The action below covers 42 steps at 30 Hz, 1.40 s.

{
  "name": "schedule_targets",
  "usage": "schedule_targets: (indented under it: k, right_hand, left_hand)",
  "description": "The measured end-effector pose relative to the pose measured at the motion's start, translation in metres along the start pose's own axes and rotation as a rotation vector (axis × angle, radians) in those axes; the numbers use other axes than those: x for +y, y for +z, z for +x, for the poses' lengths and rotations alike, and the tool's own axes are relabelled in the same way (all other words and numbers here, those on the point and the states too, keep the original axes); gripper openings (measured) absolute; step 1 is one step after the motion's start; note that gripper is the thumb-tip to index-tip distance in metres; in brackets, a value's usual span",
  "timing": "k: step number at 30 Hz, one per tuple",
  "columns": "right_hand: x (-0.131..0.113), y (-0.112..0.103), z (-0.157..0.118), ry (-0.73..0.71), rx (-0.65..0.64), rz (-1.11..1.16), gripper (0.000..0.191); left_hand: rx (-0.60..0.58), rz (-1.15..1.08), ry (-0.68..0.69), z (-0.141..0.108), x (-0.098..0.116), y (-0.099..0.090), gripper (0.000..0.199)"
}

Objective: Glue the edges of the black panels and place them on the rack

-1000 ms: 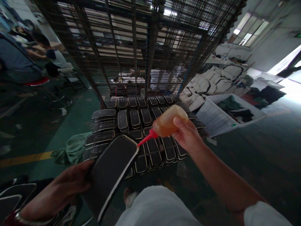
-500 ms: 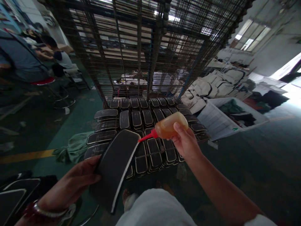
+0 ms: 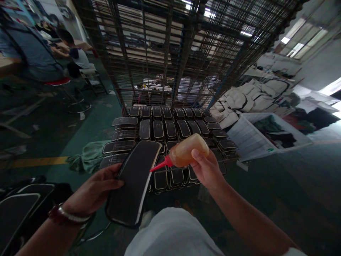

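Observation:
My left hand [image 3: 102, 185] grips a dark curved panel [image 3: 135, 177] by its left edge, thumb on the face. The panel is long with rounded corners, and a pale line runs along its right edge. In my right hand [image 3: 206, 165] is a squeeze bottle [image 3: 188, 149] of amber liquid, tilted down to the left. Its red nozzle [image 3: 160, 166] has its tip at the panel's right edge. Behind them, many similar dark panels [image 3: 170, 128] with light rims lie in rows on a wire rack.
A tall wire rack [image 3: 170, 53] rises ahead. To the right stands a white bin [image 3: 245, 138] with cloth inside, near piled white pieces [image 3: 247, 94]. Green cloth [image 3: 90, 156] lies on the floor. More dark panels [image 3: 21, 213] sit at lower left. Two people sit farther left.
The bottle's nozzle has moved down along the panel's right edge. The panel is turned more upright and its lower end shows more. The whole view has shifted slightly.

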State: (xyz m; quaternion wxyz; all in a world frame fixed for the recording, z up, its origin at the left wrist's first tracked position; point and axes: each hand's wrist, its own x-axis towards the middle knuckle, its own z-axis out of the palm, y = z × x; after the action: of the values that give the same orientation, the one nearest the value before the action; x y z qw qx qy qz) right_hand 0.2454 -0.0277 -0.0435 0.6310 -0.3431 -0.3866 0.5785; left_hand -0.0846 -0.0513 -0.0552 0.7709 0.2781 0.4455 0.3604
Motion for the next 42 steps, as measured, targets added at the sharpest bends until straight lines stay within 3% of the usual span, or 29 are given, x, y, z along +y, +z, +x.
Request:
schedule_targets:
  k: [7, 16, 22, 31, 36, 42]
  right_hand:
    - [0.003, 0.003, -0.013, 0.003, -0.112, -0.003, 0.051]
    - [0.003, -0.001, -0.025, -0.009, -0.291, -0.02, 0.057]
    - [0.0, -0.001, -0.03, 0.02, -0.349, -0.036, 0.058]
    - [0.002, 0.001, -0.026, 0.075, -0.284, -0.02, 0.061]
    - [0.023, 0.002, -0.031, 0.082, -0.188, 0.034, 0.059]
    - [0.049, 0.009, -0.018, 0.427, -0.121, 0.272, 0.047]
  left_hand:
    - [0.096, -0.034, -0.015, 0.003, 0.007, 0.019, 0.051]
    - [0.24, -0.062, -0.015, 0.004, 0.005, 0.023, 0.059]
    - [0.43, -0.108, 0.013, 0.002, 0.007, 0.031, 0.038]
    - [0.518, -0.243, 0.004, 0.002, 0.002, 0.029, 0.021]
    - [0.542, -0.347, 0.018, 0.005, -0.001, 0.029, 0.038]
    - [0.479, -0.284, 0.12, 0.009, -0.01, 0.028, 0.033]
